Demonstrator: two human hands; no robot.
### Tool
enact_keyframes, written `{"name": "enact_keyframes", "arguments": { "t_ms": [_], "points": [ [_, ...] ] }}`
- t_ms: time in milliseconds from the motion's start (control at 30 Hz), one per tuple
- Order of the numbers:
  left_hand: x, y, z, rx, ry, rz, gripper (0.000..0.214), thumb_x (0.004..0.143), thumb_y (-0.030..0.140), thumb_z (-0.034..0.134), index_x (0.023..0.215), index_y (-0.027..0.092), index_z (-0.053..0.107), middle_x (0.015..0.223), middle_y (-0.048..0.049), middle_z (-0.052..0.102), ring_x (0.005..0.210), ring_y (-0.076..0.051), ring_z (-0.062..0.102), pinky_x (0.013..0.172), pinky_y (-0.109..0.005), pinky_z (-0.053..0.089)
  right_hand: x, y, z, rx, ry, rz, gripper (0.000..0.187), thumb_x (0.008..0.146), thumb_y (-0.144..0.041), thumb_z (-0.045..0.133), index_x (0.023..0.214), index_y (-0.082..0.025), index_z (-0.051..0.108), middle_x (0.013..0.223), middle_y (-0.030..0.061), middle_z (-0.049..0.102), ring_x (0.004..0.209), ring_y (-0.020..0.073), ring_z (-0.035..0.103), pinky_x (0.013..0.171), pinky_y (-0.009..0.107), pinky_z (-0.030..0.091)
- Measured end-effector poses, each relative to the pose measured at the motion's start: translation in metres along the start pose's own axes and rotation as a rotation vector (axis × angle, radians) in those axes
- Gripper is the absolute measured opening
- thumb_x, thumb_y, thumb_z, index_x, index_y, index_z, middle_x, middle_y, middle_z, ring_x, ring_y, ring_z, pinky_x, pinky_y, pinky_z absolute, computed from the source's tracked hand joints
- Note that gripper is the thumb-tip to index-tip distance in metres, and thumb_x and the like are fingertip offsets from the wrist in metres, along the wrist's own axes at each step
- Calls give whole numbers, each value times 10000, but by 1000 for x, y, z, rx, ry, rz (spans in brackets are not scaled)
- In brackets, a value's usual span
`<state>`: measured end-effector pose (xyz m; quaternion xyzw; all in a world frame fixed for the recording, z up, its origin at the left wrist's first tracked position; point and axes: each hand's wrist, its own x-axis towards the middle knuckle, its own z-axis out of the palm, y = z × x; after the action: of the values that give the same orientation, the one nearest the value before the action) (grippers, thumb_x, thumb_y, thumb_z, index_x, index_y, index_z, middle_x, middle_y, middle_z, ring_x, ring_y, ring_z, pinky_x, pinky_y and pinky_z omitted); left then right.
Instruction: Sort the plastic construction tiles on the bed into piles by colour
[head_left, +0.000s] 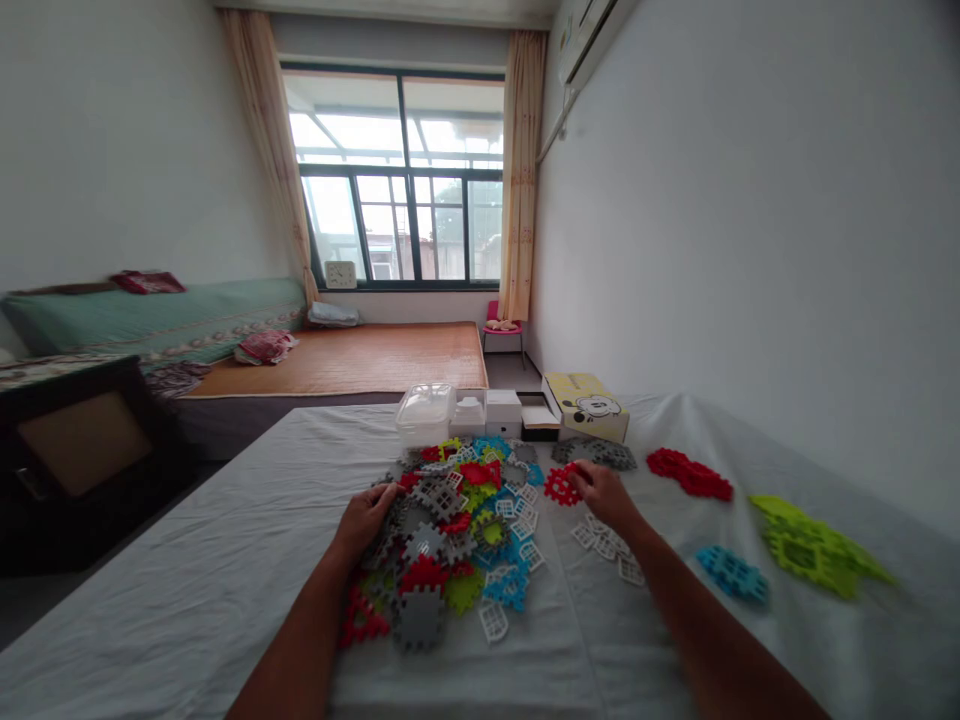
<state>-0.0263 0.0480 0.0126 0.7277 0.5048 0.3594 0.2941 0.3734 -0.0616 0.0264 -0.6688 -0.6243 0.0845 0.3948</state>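
A mixed pile of plastic interlocking building pieces [424,545], grey, red, blue, lime green and white, lies in front of me on the cloth-covered table. At its left edge is my left hand [367,520], fingers closed together against the pieces; what they grip is hidden. Right of the pile, my right hand [604,492] pinches a red toothed building piece [561,485] just above the cloth. Below that hand lie several small white window-like pieces [600,538]. A group of grey pieces [592,453] sits just behind it.
Farther right are separate heaps of red pieces [688,473], blue pieces [733,573] and lime green pieces [814,550]. Along the table's back edge stand a clear plastic container [426,412], white boxes [502,412] and a yellow cartoon box [586,405]. A bed [375,358] lies beyond.
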Motion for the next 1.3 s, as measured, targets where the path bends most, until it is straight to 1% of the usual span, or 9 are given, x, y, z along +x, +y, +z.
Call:
{"name": "enact_keyframes", "arguments": {
  "t_ms": [133, 267, 400, 567, 733, 967, 1133, 1200, 1300],
  "points": [
    [0, -2, 0, 14, 4, 0, 475, 758, 556, 448, 866, 171, 705, 848, -3, 711, 841, -223, 614, 745, -252, 442, 7, 35, -26, -139, -15, 98, 278, 768, -384, 427, 727, -189, 620, 670, 28, 641, 641, 165, 576, 583, 236, 379],
    [4, -9, 2, 2, 1, -4, 500, 747, 579, 442, 877, 176, 709, 854, -1, 712, 850, -221, 615, 753, -249, 445, 9, 59, -30, -183, 61, 158, 276, 745, -389, 451, 786, -200, 649, 737, 32, 674, 695, 177, 600, 602, 234, 395],
    [6, -15, 3, -15, 8, -13, 525, 724, 607, 454, 885, 179, 711, 857, -3, 716, 855, -225, 620, 753, -247, 452, 12, 81, -37, -233, 248, 265, 365, 760, -404, 420, 909, -171, 659, 871, 103, 685, 811, 216, 606, 669, 264, 407],
    [8, -18, 2, -26, -5, -18, 517, 734, 606, 452, 898, 186, 706, 892, -5, 716, 887, -229, 617, 769, -248, 443, 6, 117, -69, -311, 570, 506, 505, 786, -419, 354, 1004, -57, 630, 947, 232, 647, 880, 295, 579, 721, 350, 397],
    [7, -15, 1, -13, 12, -16, 525, 713, 623, 463, 881, 193, 713, 866, 1, 718, 882, -238, 615, 746, -252, 445, -2, 144, -84, -312, 724, 642, 525, 795, -401, 321, 962, -33, 656, 855, 232, 660, 795, 301, 582, 662, 361, 395],
    [7, -13, 1, 41, -11, 6, 489, 752, 584, 437, 896, 202, 706, 904, 8, 713, 909, -226, 608, 781, -244, 428, -5, 151, -82, -286, 762, 611, 509, 768, -473, 381, 949, -100, 676, 828, 176, 675, 766, 279, 580, 654, 343, 409],
    [3, -6, 0, 41, -12, 8, 504, 761, 577, 424, 878, 176, 705, 866, 0, 713, 865, -222, 614, 764, -244, 430, -4, 143, -77, -365, 820, 605, 637, 699, -438, 497, 1158, 4, 517, 1090, 278, 562, 1011, 371, 499, 782, 442, 387],
    [2, -2, 0, 27, -12, 8, 513, 756, 583, 423, 865, 169, 707, 844, -4, 713, 847, -221, 616, 743, -242, 435, 1, 125, -67, -424, 810, 444, 632, 722, -388, 479, 1231, -15, 440, 1210, 265, 486, 1120, 364, 426, 865, 468, 345],
    [0, 1, 0, 16, -3, 5, 518, 749, 588, 421, 851, 169, 708, 813, -4, 711, 831, -218, 614, 717, -236, 436, 7, 77, -36, -369, 579, 82, 482, 801, -344, 394, 1205, -95, 478, 1175, 184, 537, 1103, 288, 458, 927, 437, 331]
  ]
}}
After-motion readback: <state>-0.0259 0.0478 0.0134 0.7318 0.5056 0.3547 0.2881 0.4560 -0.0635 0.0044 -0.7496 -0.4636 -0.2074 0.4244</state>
